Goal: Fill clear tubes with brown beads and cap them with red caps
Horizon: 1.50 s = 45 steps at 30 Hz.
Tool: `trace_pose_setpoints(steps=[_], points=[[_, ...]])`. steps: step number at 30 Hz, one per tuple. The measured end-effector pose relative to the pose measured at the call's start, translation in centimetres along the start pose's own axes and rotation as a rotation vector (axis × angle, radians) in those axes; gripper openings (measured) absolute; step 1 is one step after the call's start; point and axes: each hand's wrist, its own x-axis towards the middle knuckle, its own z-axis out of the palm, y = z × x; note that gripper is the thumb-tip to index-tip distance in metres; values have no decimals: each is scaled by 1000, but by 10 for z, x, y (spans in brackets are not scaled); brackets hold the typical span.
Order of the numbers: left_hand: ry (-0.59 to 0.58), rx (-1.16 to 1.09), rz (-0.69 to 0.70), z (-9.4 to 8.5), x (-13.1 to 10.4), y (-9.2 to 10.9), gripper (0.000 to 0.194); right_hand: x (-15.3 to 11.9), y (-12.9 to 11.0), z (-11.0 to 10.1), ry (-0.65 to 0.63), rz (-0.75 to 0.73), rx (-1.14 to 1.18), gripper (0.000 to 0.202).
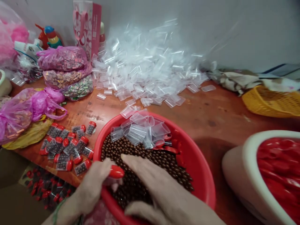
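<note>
At the near left rim of the red basin [203,175], my left hand [96,181] is closed around a small container with a red cap [116,172]; its body is mostly hidden by the fingers. My right hand [159,184] reaches over the brown chocolate-like balls [117,145] in the basin, fingers stretched and thumb apart, with nothing visible in it. Clear plastic tubes [138,132] lie on the balls at the far side. Some red pieces [167,150] sit beside them against the basin wall.
Filled red-capped containers [63,147] lie left of the basin; more fill a box [47,187] below the table edge. A large heap of clear tubes [150,65] stands behind. At right are a white tub [234,165] of red caps [278,175] and a yellow basket [269,101].
</note>
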Motion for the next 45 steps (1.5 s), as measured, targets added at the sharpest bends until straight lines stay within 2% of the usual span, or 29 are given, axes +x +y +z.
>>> trace_pose_setpoints(steps=[1, 3, 5, 7, 9, 10, 12, 14, 17, 20, 24, 28, 32, 35, 39, 42, 45], points=[[82, 22, 4, -15, -8, 2, 65, 3, 9, -3, 8, 56, -39, 59], [278, 214, 53, -46, -21, 3, 60, 9, 33, -4, 109, 168, -215, 33], [484, 589, 31, -73, -29, -2, 49, 17, 56, 1, 172, 225, -381, 25], [657, 939, 41, -89, -30, -11, 40, 24, 73, 7, 176, 253, -433, 23], [728, 1091, 111, -91, -22, -18, 44, 31, 81, 12, 157, 262, -435, 22], [720, 1113, 172, -87, -16, -18, 48, 34, 83, 14, 149, 262, -432, 21], [624, 1092, 329, -71, 0, -12, 45, 37, 84, 15, 143, 255, -419, 21], [475, 1003, 491, -49, 19, 2, 34, 36, 83, 15, 146, 237, -399, 19], [221, 935, 635, -21, 49, 26, 30, 30, 80, 12, 152, 186, -364, 17], [57, 971, 701, -7, 69, 41, 37, 19, 70, 9, 160, 117, -336, 19], [-172, 995, 626, 0, 76, 43, 27, 6, 49, 9, 108, 112, -174, 22], [-245, 935, 471, 4, 70, 38, 23, -5, 36, 8, 25, 212, 142, 27], [-280, 987, 454, 4, 64, 29, 22, -23, 41, 4, 8, 361, 272, 32], [-221, 1217, 457, 5, 60, 15, 21, -37, 49, 4, 8, 443, 269, 35], [-172, 1461, 561, 10, 52, -2, 23, -48, 54, 6, -70, 363, 169, 32], [-205, 1474, 628, 16, 48, -6, 29, -53, 54, 9, -141, 297, 7, 39], [-201, 1391, 575, 21, 50, -7, 33, -57, 54, 9, -174, 281, -24, 39]])
